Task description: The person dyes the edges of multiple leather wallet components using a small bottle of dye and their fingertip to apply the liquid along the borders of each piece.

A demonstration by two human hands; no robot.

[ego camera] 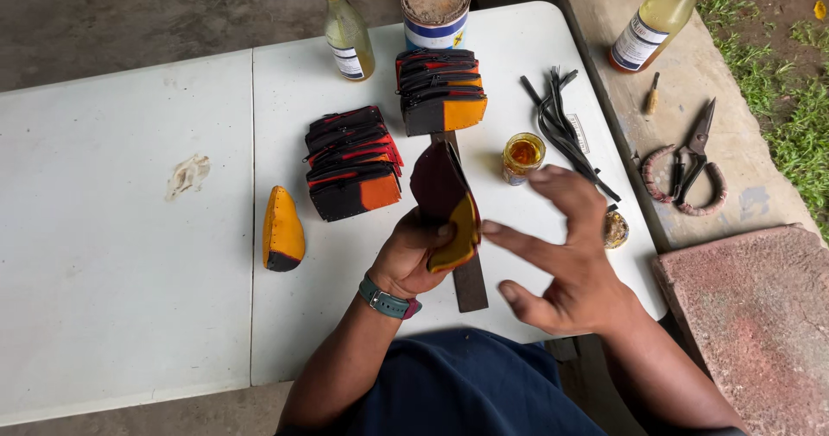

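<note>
The left hand [406, 259] pinches a curved maroon-and-yellow leather piece [445, 201] by its lower edge, above the white tabletop [129, 272]. The right hand [566, 250], at 3 o'clock, hovers with fingers spread, holding nothing. The piece looks light and pliable; best held at the rim. Beyond, at 12 o'clock, stand two stacks of similar pieces [354, 161].

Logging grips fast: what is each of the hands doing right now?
Left hand: closed on a dark and orange leather piece.
Right hand: open, fingers spread, holding nothing.
</note>
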